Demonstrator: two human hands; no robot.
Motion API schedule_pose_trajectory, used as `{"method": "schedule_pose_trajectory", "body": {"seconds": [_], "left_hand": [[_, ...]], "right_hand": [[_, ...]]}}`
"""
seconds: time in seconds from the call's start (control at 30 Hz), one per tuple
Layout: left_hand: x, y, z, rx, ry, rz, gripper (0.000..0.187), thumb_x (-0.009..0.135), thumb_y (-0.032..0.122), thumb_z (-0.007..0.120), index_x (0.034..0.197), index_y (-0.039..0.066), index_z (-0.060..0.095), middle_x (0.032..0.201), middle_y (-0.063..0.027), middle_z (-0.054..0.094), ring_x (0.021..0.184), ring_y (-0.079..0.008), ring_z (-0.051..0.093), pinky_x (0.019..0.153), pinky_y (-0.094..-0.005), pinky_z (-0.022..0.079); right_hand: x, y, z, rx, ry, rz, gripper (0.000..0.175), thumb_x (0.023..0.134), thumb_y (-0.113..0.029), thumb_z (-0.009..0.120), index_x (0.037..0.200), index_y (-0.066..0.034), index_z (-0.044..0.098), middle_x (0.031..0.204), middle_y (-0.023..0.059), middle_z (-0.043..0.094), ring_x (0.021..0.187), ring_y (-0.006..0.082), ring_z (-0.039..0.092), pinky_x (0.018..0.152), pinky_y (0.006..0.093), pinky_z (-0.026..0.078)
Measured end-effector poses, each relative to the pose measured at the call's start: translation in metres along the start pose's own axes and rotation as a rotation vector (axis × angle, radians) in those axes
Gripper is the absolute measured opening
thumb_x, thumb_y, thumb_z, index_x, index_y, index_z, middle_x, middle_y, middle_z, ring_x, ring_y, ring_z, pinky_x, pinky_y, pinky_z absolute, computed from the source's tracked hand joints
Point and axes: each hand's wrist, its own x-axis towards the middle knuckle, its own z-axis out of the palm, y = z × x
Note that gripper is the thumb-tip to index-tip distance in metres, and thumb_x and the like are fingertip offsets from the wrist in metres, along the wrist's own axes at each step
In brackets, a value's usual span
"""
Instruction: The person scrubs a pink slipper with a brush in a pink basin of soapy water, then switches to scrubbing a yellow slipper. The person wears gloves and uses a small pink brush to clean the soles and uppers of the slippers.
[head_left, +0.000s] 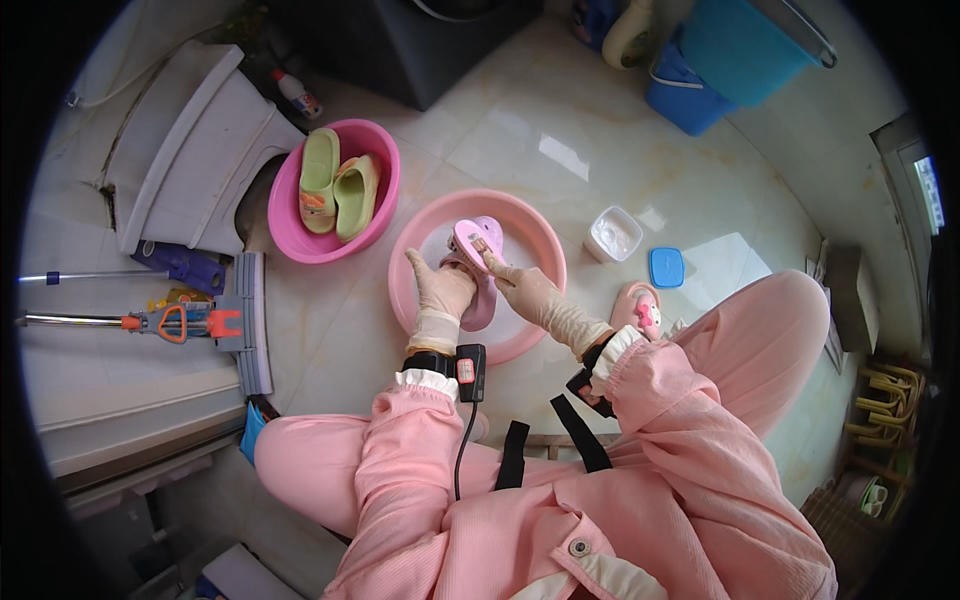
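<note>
My gloved left hand (446, 291) grips a pink-purple slipper (482, 309) over a light pink plastic basin (553, 259). In my gloved right hand (529, 291) is a pink scrubbing brush (474, 238), its back facing up. The brush lies across the slipper's upper part and hides some of it; its bristles are mostly out of sight. Whitish liquid (525, 337) covers part of the basin's bottom.
Left of the basin, a bright pink tub (281, 225) holds two green slippers (336, 184). To the right are a white container (613, 234) with white contents and a blue lid (667, 268). A sponge mop (251, 322) lies at left; buckets (750, 52) stand upper right.
</note>
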Motion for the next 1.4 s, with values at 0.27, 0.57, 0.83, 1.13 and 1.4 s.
{"method": "schedule_pose_trajectory", "body": {"seconds": [0.27, 0.57, 0.83, 1.13, 1.4], "left_hand": [[0.003, 0.021, -0.009, 0.26, -0.036, 0.19, 0.106, 0.065, 0.075, 0.045, 0.135, 0.001, 0.016, 0.14, -0.0116, 0.021, 0.128, -0.0219, 0.021, 0.106, -0.0308, 0.016], [0.013, 0.021, -0.016, 0.421, -0.076, 0.358, 0.083, 0.075, 0.059, 0.052, 0.129, -0.001, 0.028, 0.132, -0.011, 0.034, 0.121, -0.0237, 0.034, 0.104, -0.0348, 0.023], [0.006, 0.007, -0.005, 0.289, 0.059, 0.228, 0.081, 0.075, 0.062, 0.048, 0.128, 0.003, 0.03, 0.129, -0.0122, 0.036, 0.121, -0.026, 0.033, 0.103, -0.0368, 0.022], [-0.004, 0.011, 0.001, 0.497, 0.064, 0.204, 0.089, 0.07, 0.076, 0.034, 0.121, 0.003, 0.04, 0.117, -0.0112, 0.048, 0.107, -0.0204, 0.047, 0.087, -0.0315, 0.04], [0.0, -0.026, 0.003, 0.83, -0.125, 0.266, 0.081, 0.075, 0.071, 0.032, 0.128, 0.011, 0.032, 0.127, -0.0088, 0.039, 0.116, -0.0217, 0.039, 0.099, -0.0336, 0.029]], "right_hand": [[-0.025, 0.011, -0.008, 0.399, 0.093, 0.122, 0.038, 0.085, -0.022, 0.052, 0.123, -0.0226, 0.046, 0.065, 0.0087, 0.057, 0.05, 0.0147, 0.052, 0.053, 0.0276, 0.045], [-0.017, 0.017, -0.013, 0.458, 0.237, 0.145, 0.04, 0.085, -0.019, 0.053, 0.124, -0.023, 0.046, 0.069, 0.0049, 0.056, 0.052, 0.0096, 0.046, 0.054, 0.025, 0.044], [-0.021, 0.009, 0.002, 0.078, -0.008, -0.076, 0.037, 0.086, -0.022, 0.05, 0.123, -0.0246, 0.046, 0.095, 0.0205, 0.058, 0.082, 0.0294, 0.06, 0.075, 0.0305, 0.045], [-0.008, 0.002, -0.022, 0.088, -0.152, -0.135, 0.038, 0.086, -0.022, 0.046, 0.124, -0.0248, 0.044, 0.095, 0.0183, 0.059, 0.087, 0.0329, 0.057, 0.078, 0.0353, 0.044], [0.016, -0.005, -0.03, 0.03, -0.093, -0.184, 0.035, 0.087, -0.025, 0.044, 0.121, -0.0243, 0.047, 0.095, 0.0168, 0.06, 0.085, 0.0323, 0.057, 0.078, 0.0349, 0.044]]}}
